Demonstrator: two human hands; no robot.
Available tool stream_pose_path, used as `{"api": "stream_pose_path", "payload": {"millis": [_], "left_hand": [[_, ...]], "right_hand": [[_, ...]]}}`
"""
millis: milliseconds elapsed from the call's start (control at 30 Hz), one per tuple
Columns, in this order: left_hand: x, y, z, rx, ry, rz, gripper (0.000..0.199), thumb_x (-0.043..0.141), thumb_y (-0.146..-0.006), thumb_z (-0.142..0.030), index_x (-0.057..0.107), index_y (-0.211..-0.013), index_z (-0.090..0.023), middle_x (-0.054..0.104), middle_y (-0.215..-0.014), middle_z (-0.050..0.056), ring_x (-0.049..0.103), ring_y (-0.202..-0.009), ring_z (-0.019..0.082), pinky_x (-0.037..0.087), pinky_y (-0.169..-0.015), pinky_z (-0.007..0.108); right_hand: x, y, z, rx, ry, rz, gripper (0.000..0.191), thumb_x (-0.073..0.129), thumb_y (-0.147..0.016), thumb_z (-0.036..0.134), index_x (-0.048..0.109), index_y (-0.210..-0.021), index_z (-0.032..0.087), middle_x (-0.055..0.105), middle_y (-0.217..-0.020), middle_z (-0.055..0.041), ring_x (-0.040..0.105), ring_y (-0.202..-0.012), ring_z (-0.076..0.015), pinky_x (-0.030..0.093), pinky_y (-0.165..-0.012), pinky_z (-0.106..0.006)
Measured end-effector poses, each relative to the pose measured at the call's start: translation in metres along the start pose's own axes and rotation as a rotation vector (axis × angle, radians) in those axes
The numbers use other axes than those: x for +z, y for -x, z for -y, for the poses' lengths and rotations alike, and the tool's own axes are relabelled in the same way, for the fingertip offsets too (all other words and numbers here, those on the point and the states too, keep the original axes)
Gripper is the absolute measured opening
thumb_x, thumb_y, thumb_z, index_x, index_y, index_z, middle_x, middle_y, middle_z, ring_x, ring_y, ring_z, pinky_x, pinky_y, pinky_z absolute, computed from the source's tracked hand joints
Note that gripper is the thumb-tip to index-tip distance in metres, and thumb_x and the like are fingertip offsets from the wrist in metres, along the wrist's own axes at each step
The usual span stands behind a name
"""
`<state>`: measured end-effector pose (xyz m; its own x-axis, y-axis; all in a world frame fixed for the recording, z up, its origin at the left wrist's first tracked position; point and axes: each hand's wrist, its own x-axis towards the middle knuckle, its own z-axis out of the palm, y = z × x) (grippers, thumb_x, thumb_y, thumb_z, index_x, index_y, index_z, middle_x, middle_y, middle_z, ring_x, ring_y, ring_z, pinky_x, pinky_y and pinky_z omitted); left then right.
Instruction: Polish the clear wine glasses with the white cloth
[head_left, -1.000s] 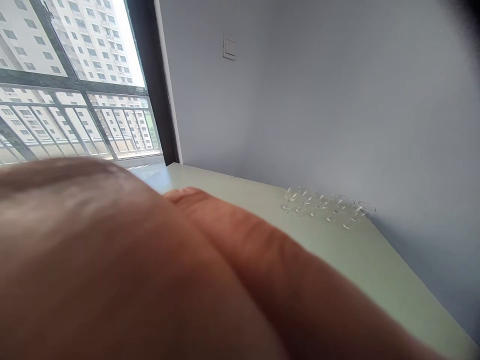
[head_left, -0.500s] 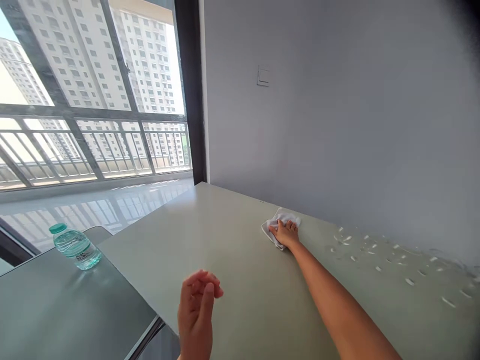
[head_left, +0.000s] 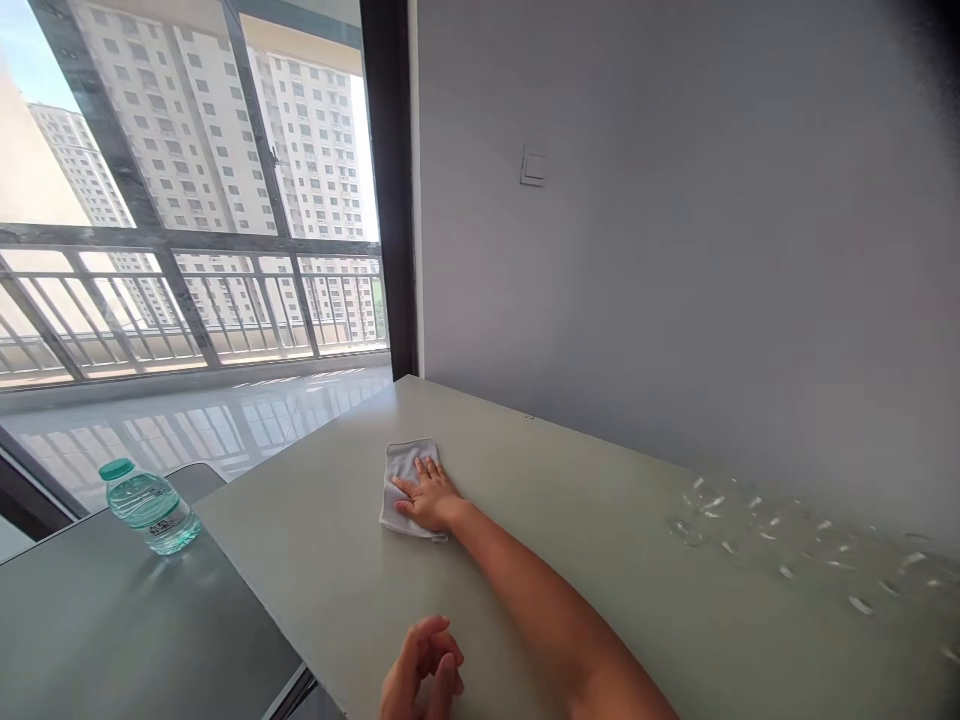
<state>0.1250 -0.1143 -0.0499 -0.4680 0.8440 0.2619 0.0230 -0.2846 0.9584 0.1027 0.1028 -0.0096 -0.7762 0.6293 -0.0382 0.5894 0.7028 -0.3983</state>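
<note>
My right hand lies flat on a white cloth, fingers spread, pressing it onto the pale table. The cloth is spread out near the table's left edge, with its upper left part showing beyond the fingers. Low in the view, my left hand hovers near the table's front, its fingers loosely bent, the thumb apart from them and nothing held; its lower part is cut off by the frame.
To the left, a clear water bottle with a green cap stands on a lower grey surface. Several clear, glassy things, too blurred to name, cover the table's right side. Behind rises a grey wall; a railed window is at left.
My right hand has slid the cloth leftward across the table, from near the wall towards the left edge. The left hand has moved lower and slightly right.
</note>
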Motion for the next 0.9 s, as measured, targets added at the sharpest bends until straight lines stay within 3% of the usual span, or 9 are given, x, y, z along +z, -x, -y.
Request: {"api": "stream_pose_path", "payload": {"millis": [100, 200, 333, 433, 600, 700, 800, 900], "left_hand": [[-0.007, 0.000, -0.010, -0.003, -0.055, 0.011, 0.028, 0.051, -0.079, -0.044, 0.053, -0.095, -0.021, 0.056, -0.066, 0.000, 0.052, -0.051, 0.010, 0.045, -0.053, 0.024], [-0.016, -0.001, -0.017, 0.005, -0.129, 0.040, 0.034, 0.055, -0.075, -0.045, 0.052, -0.097, -0.019, 0.059, -0.072, 0.002, 0.057, -0.062, 0.015, 0.048, -0.062, 0.028], [-0.015, -0.002, -0.023, 0.000, -0.208, 0.051, 0.036, 0.056, -0.075, -0.044, 0.050, -0.100, -0.019, 0.060, -0.078, 0.003, 0.058, -0.066, 0.015, 0.048, -0.066, 0.031], [0.004, 0.000, -0.033, 0.035, -0.215, 0.084, 0.033, 0.054, -0.077, -0.041, 0.048, -0.102, -0.020, 0.059, -0.081, 0.003, 0.057, -0.066, 0.014, 0.048, -0.066, 0.030], [0.065, -0.008, -0.061, 0.071, -0.130, 0.281, 0.028, 0.052, -0.078, -0.036, 0.048, -0.102, -0.021, 0.059, -0.088, 0.003, 0.058, -0.070, 0.013, 0.048, -0.069, 0.029], [0.113, -0.029, -0.067, 0.022, -0.124, 0.411, 0.022, 0.049, -0.079, -0.033, 0.052, -0.097, -0.021, 0.060, -0.097, 0.005, 0.058, -0.077, 0.013, 0.047, -0.072, 0.028], [0.165, -0.056, -0.051, -0.060, -0.152, 0.499, 0.021, 0.049, -0.076, -0.026, 0.056, -0.095, -0.020, 0.060, -0.101, 0.005, 0.057, -0.077, 0.013, 0.046, -0.068, 0.025], [0.219, -0.076, -0.025, -0.222, -0.228, 0.625, 0.027, 0.053, -0.073, -0.022, 0.057, -0.100, -0.019, 0.059, -0.106, 0.007, 0.056, -0.075, 0.012, 0.045, -0.064, 0.023]], "right_hand": [[0.010, 0.052, 0.015, -0.168, 0.002, 0.079, 0.060, 0.034, -0.082, 0.060, 0.028, -0.135, 0.033, -0.003, -0.148, -0.0049, -0.005, -0.134, -0.0281, 0.001, -0.105, -0.047], [0.012, 0.123, 0.011, -0.204, 0.010, 0.077, 0.059, 0.032, -0.084, 0.059, 0.026, -0.136, 0.034, -0.006, -0.148, -0.0017, -0.007, -0.133, -0.0282, 0.002, -0.107, -0.046], [0.002, 0.222, -0.013, -0.074, 0.003, 0.025, 0.058, 0.034, -0.084, 0.056, 0.025, -0.136, 0.033, -0.008, -0.148, -0.0008, -0.006, -0.134, -0.0269, 0.002, -0.108, -0.045], [-0.008, 0.292, -0.043, 0.119, 0.006, -0.014, 0.058, 0.034, -0.084, 0.057, 0.024, -0.137, 0.033, -0.006, -0.148, -0.0020, -0.004, -0.134, -0.0269, 0.003, -0.108, -0.045], [-0.018, 0.404, -0.093, 0.515, 0.077, -0.173, 0.055, 0.027, -0.086, 0.056, 0.028, -0.136, 0.031, 0.007, -0.148, -0.0044, 0.002, -0.134, -0.0261, 0.010, -0.107, -0.046], [-0.017, 0.460, -0.106, 0.705, 0.130, -0.274, 0.056, 0.027, -0.086, 0.056, 0.033, -0.134, 0.029, 0.015, -0.147, -0.0056, 0.008, -0.134, -0.0265, 0.015, -0.107, -0.048], [-0.009, 0.494, -0.100, 0.763, 0.144, -0.307, 0.055, 0.031, -0.085, 0.056, 0.036, -0.133, 0.030, 0.021, -0.145, -0.0045, 0.012, -0.133, -0.0272, 0.020, -0.106, -0.048], [0.000, 0.503, -0.084, 0.767, 0.125, -0.314, 0.054, 0.036, -0.083, 0.055, 0.040, -0.131, 0.031, 0.024, -0.144, -0.0037, 0.016, -0.132, -0.0285, 0.023, -0.105, -0.048]]}}
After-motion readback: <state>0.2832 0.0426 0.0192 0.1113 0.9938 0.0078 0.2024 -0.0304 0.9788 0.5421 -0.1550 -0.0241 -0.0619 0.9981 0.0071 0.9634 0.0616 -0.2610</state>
